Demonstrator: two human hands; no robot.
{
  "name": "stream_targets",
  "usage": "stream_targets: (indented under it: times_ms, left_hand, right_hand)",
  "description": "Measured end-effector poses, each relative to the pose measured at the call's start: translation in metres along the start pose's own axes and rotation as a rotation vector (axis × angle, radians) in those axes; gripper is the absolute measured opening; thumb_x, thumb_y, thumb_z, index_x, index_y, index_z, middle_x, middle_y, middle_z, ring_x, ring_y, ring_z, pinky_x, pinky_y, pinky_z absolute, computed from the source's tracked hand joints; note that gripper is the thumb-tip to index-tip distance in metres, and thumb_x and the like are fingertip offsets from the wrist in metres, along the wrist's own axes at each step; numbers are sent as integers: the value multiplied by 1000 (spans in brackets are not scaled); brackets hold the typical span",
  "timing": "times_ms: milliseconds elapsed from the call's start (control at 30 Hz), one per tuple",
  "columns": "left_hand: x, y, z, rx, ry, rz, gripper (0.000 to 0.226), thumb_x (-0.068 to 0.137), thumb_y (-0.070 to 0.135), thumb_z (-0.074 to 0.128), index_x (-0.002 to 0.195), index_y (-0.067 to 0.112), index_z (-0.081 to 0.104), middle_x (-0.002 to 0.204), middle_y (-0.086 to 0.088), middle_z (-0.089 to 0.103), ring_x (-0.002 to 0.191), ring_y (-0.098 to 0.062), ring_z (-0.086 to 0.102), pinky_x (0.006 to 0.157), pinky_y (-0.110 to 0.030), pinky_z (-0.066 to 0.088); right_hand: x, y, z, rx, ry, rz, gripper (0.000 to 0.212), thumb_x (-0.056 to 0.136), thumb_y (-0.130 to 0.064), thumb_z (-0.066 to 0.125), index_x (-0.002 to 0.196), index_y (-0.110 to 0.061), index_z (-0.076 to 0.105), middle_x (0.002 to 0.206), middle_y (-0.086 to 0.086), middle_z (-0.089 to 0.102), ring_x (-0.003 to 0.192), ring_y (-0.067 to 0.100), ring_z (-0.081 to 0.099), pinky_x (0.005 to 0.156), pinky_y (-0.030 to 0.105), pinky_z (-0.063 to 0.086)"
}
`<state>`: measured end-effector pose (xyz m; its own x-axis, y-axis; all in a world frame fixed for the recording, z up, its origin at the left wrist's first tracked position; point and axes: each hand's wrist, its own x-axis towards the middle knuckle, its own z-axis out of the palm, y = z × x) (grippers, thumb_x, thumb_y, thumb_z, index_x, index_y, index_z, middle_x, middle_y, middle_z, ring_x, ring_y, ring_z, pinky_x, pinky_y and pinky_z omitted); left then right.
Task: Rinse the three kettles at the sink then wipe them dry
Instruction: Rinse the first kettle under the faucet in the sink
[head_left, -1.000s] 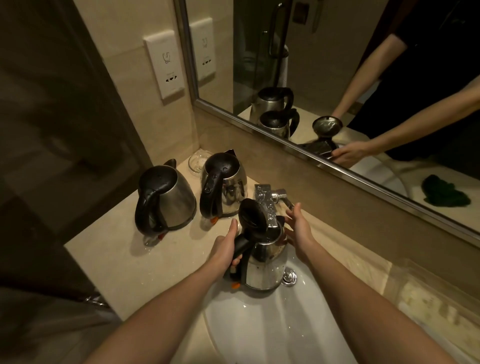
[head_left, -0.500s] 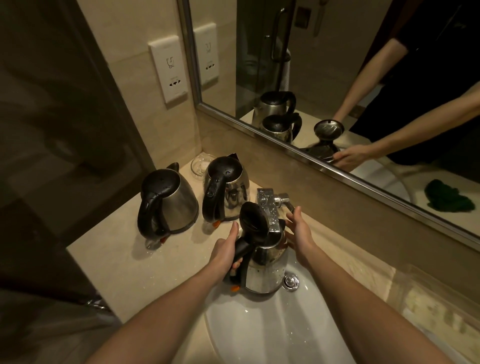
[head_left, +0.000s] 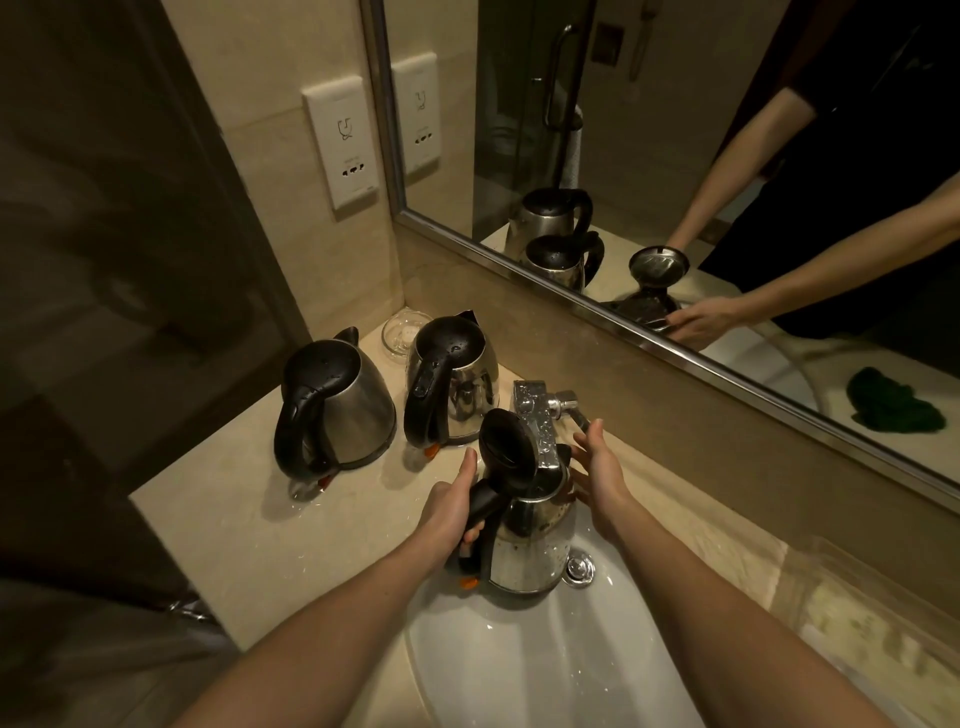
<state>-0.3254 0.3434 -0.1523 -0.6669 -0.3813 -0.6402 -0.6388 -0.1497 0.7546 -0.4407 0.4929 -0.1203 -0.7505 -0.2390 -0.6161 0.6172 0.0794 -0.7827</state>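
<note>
Head view: we look down on a beige stone counter (head_left: 208, 525) and a white sink basin (head_left: 519, 670).
Far-left kettle (head_left: 343, 410): rounded brushed steel with a black handle and shut black lid, upright on the counter, apart from both hands.
Middle kettle (head_left: 457, 389): shiny steel, black lid shut, upright just beside the first, with a small clear glass dish (head_left: 402, 335) behind it in the corner.
Left hand (head_left: 449, 514): we see fingers curled round the black handle of the third kettle (head_left: 530, 545), thumb lying up along it.
Third kettle: steel, upright at the basin's rear edge, its black lid (head_left: 509, 449) flipped up, mouth under the chrome tap (head_left: 537, 415).
Right hand (head_left: 597, 470): fingers straight and spread, holding nothing, just right of the kettle's rim; we cannot tell whether it touches.
Mirror (head_left: 675, 130): reflects a dark green cloth (head_left: 893, 402) lying on the counter.
</note>
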Motion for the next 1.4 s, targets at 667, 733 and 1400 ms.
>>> stream_targets:
  times_ms: [667,733,1400]
  left_hand:
    - [1,-2,-1,-7,-2,-1,75,94,75,29,71,10,56,50,-2,51,38,-13,46,44,-23,40]
    - [1,-2,-1,-13,-4,-3,74,94,75,29,71,10,55,51,-2,51,38,-13,46,44,-23,39]
    - [-1,-2,0,-14,-19,15,75,96,74,28,61,12,50,47,-2,49,37,-14,44,47,-25,40]
  right_hand:
    - [-6,-2,3,3,-7,0,68,99,-59,24,147,-14,37,150,9,40,135,33,39,105,46,32]
    - [-8,-3,3,4,-8,2,67,99,-59,23,146,-14,39,149,8,41,135,33,39,102,44,33]
    - [-11,-5,2,-22,11,16,69,98,-60,23,148,-15,36,151,9,39,138,33,36,113,50,23]
